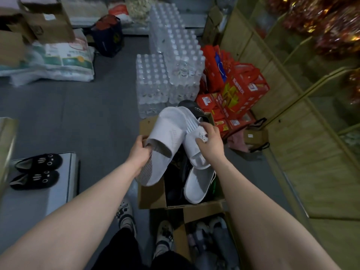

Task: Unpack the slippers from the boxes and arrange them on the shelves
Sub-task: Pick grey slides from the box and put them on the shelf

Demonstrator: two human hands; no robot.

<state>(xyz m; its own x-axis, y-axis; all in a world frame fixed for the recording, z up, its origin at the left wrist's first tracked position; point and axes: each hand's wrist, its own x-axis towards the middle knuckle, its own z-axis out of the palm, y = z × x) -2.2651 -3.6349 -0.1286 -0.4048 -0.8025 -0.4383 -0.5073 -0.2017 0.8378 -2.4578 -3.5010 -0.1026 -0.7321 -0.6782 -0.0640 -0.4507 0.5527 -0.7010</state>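
Two white plastic slide slippers [165, 137] sit just above an open brown cardboard box [150, 193] on the grey floor [87, 117]. L hand [139, 152] grips one, R hand [211, 142] grips the other, hands apart. Beyond box: shrink-wrapped water-bottle packs [167, 61]. To its R: red gift cartons [239, 90] & light wooden shelves [292, 133]. To its L: pr of black fabric slippers [37, 170].

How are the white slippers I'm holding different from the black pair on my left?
The white slippers are plain broad-strap slides; the black slippers are closed-toe with pale markings. The white slippers are gripped above the cardboard box, one in the left hand, one in the right hand; the black slippers lie side by side on a grey surface. Both are pairs.
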